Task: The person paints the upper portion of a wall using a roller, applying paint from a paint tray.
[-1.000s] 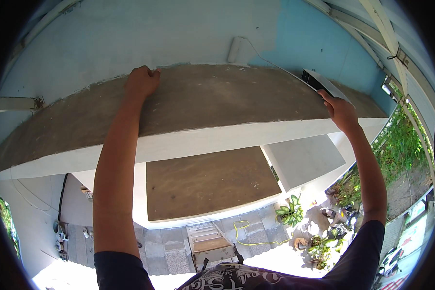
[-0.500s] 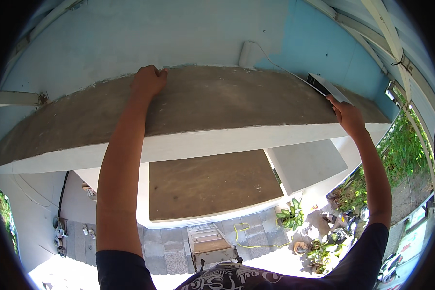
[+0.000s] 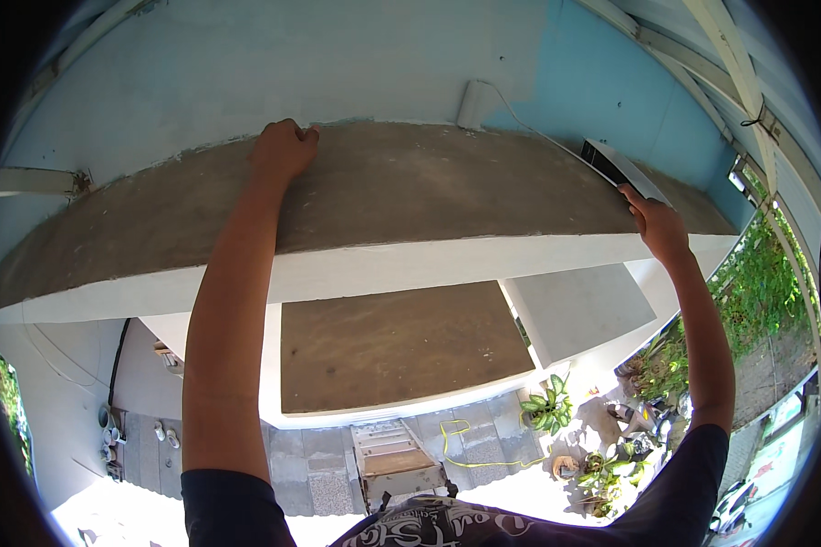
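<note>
My right hand (image 3: 655, 219) is closed round the long handle of a paint roller. Its white sleeve (image 3: 471, 104) rests against the wall (image 3: 374, 55) just above the brown ledge (image 3: 429, 182), where pale paint meets light blue. A white tray or box (image 3: 628, 171) with a dark inside lies on the ledge beside the handle. My left hand (image 3: 283, 146) is curled at the back of the ledge, close to the wall; I cannot see what, if anything, is under its fingers.
White roof beams (image 3: 739, 64) arch at the upper right. Below are a lower brown slab (image 3: 401, 351), a pale grey slab (image 3: 579, 310), a ladder (image 3: 388, 456) on paving, a yellow hose (image 3: 461, 463), potted plants (image 3: 547, 406) and shoes (image 3: 164, 433). Greenery (image 3: 753, 264) grows at the right.
The roller has slid slightly right and down along the wall, with my right hand following. The whole view has shifted a little; my left hand stays curled at the ledge's back.
</note>
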Demonstrator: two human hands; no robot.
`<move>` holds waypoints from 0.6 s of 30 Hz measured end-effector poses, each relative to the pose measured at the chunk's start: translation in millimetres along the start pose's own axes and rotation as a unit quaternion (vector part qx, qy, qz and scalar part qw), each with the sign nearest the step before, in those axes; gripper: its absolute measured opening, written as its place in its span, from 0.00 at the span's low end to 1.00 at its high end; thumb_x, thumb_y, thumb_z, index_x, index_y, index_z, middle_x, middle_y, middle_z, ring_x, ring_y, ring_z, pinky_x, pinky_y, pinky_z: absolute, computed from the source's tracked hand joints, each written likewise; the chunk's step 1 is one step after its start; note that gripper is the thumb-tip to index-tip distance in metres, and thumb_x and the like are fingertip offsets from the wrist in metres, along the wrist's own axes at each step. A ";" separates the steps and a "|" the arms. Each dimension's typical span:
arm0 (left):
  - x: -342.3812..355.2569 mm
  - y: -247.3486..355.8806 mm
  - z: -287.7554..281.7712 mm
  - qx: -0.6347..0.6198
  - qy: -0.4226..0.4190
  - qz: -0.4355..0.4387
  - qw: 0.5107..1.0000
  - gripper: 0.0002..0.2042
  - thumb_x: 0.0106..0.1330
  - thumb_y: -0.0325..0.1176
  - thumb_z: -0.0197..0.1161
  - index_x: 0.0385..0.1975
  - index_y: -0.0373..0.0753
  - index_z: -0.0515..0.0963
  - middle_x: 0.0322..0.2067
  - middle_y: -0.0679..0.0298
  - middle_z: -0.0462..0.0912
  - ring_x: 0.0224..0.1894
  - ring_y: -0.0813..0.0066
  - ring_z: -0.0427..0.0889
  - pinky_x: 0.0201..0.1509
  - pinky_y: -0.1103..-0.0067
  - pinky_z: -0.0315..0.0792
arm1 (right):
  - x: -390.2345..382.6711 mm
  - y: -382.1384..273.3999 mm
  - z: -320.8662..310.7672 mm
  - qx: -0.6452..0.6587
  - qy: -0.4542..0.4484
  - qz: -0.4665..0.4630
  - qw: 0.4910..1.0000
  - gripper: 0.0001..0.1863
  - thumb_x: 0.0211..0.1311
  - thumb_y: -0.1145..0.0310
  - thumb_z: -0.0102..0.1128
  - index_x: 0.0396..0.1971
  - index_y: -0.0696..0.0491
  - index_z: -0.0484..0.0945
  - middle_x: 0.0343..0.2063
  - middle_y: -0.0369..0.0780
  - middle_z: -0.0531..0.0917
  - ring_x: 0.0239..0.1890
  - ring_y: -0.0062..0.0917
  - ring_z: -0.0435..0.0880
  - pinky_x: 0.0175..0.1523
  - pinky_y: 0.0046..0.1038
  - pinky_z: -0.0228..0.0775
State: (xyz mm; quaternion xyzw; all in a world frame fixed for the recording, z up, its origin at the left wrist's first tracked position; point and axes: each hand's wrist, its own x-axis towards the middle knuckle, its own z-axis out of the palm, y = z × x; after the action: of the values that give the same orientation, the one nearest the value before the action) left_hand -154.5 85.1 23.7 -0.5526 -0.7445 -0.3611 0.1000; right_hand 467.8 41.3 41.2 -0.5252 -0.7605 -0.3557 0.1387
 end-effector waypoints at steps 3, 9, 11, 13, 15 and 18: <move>0.9 1.0 0.6 0.001 0.003 0.004 1.000 0.23 0.67 0.56 0.59 0.41 0.40 0.84 0.46 0.55 0.86 0.53 0.54 0.83 0.57 0.55 0.74 | 4.6 -28.5 -4.5 0.047 -0.007 0.008 0.999 0.23 0.71 0.67 0.56 0.64 0.31 0.72 0.25 0.44 0.83 0.29 0.42 0.84 0.35 0.46 0.76; 1.2 -12.1 -1.1 0.008 -0.002 0.004 1.000 0.23 0.67 0.56 0.60 0.41 0.40 0.85 0.46 0.54 0.86 0.54 0.54 0.83 0.57 0.57 0.75 | 40.9 -92.3 -17.7 0.127 -0.018 0.007 0.992 0.23 0.73 0.66 0.55 0.65 0.33 0.71 0.26 0.46 0.83 0.29 0.44 0.84 0.35 0.46 0.74; -2.6 -9.0 0.7 0.007 -0.008 -0.003 1.000 0.23 0.67 0.56 0.60 0.43 0.40 0.85 0.47 0.53 0.86 0.55 0.54 0.83 0.57 0.57 0.75 | 57.6 -114.6 -21.2 0.141 -0.037 0.015 0.989 0.23 0.73 0.67 0.55 0.65 0.35 0.71 0.26 0.47 0.82 0.29 0.44 0.83 0.35 0.46 0.73; -4.9 -3.6 1.3 0.009 -0.005 -0.008 1.000 0.23 0.68 0.56 0.59 0.44 0.40 0.84 0.49 0.53 0.85 0.55 0.53 0.83 0.58 0.57 0.75 | 74.7 -135.5 -19.7 0.150 0.020 -0.034 0.988 0.23 0.73 0.66 0.54 0.65 0.35 0.71 0.26 0.48 0.83 0.30 0.45 0.83 0.36 0.46 0.73; -3.4 -7.7 0.5 0.016 -0.002 -0.015 1.000 0.23 0.68 0.55 0.58 0.46 0.40 0.84 0.50 0.52 0.84 0.56 0.52 0.82 0.58 0.56 0.75 | 95.4 -163.3 -24.5 0.177 0.039 -0.052 0.982 0.23 0.73 0.66 0.54 0.65 0.35 0.71 0.27 0.48 0.83 0.30 0.45 0.84 0.36 0.46 0.74; 2.1 -16.5 -0.6 0.049 0.006 -0.032 0.998 0.23 0.70 0.53 0.56 0.49 0.39 0.82 0.53 0.51 0.82 0.57 0.51 0.81 0.59 0.55 0.74 | 119.6 -180.7 -32.6 0.200 0.048 -0.075 0.976 0.22 0.74 0.65 0.53 0.65 0.34 0.71 0.27 0.47 0.84 0.31 0.45 0.84 0.37 0.46 0.76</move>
State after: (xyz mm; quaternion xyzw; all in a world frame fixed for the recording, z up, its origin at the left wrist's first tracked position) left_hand -170.2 84.1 18.2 -0.5207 -0.7782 -0.3302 0.1194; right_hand 251.3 67.4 62.8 -0.4108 -0.8458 -0.2304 0.2504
